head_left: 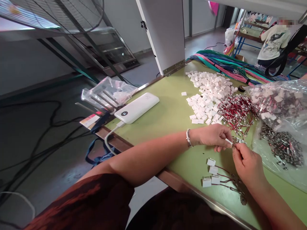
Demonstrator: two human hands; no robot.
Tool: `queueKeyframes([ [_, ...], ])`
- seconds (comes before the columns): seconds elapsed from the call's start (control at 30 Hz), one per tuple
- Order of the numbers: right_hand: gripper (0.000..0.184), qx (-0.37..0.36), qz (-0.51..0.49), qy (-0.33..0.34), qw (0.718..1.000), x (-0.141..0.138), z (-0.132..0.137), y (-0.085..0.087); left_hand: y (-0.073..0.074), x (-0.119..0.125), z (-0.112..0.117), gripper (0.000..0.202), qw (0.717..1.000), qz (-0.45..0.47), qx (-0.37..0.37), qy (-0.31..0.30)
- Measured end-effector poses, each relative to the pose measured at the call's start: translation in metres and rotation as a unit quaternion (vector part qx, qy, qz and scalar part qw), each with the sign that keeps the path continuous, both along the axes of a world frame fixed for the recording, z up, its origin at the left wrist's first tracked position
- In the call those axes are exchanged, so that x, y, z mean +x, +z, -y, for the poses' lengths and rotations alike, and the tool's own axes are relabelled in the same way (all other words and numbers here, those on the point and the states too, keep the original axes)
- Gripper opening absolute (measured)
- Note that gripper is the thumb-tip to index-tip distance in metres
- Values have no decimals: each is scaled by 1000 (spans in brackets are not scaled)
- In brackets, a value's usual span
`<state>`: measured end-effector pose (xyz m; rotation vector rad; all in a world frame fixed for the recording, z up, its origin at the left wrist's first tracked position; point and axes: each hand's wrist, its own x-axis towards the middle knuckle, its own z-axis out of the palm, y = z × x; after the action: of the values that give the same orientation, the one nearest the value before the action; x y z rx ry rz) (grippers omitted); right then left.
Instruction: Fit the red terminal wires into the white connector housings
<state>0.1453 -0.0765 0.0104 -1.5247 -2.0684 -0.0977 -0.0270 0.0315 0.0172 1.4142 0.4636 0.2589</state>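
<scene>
My left hand [213, 135] is closed in a pinch on a small white connector housing [228, 141] over the green table [168, 115]. My right hand [246, 164] is closed on short red wires with metal terminals [240, 140], held against the housing. A silver bracelet [188, 138] sits on my left wrist. Below my hands lie several finished white housings with red wires [214, 175]. A pile of red terminal wires [236, 111] and a heap of loose white housings [208, 92] lie just beyond my hands.
A white power bank [136, 108] with a cable lies at the table's left edge. Clear bags of parts [280, 105] sit at right. Coloured wire bundles [223, 64] lie at the back. A white post [165, 35] stands on the table. Another person [275, 41] works far right.
</scene>
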Motion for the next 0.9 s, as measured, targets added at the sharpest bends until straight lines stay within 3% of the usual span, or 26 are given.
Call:
queueKeyframes([
  [0.1,20,7,9,4,1000,2,1,-1,-2,4,3,29,1000,0,5,14],
  [0.27,18,-21,-13,58,998,9,-2,6,6,-1,3,29,998,9,-24,-62],
  [0.4,20,-74,-35,76,994,5,2,10,23,-18,-8,35,993,-51,90,-50],
  [0.43,20,-85,-40,87,992,3,4,10,28,-23,-13,34,988,-63,137,-10],
  [0.47,21,-100,-43,105,989,1,7,11,32,-29,-19,32,977,-78,184,72],
  [0.53,20,-139,-43,150,978,-2,12,11,37,-38,-28,32,933,-129,254,222],
  [0.57,20,-161,-43,169,971,-1,13,10,37,-40,-32,33,910,-155,282,263],
  [0.63,20,-179,-49,184,965,4,11,7,33,-40,-34,31,887,-193,331,257],
  [0.7,20,-134,-48,135,981,12,3,2,26,-33,-30,23,879,-214,372,210],
  [0.8,18,-40,24,0,999,19,-11,-6,14,-18,-18,18,849,-258,430,166],
  [0.9,16,-40,118,-65,990,18,-20,-12,10,-8,-7,25,814,-304,479,126],
])
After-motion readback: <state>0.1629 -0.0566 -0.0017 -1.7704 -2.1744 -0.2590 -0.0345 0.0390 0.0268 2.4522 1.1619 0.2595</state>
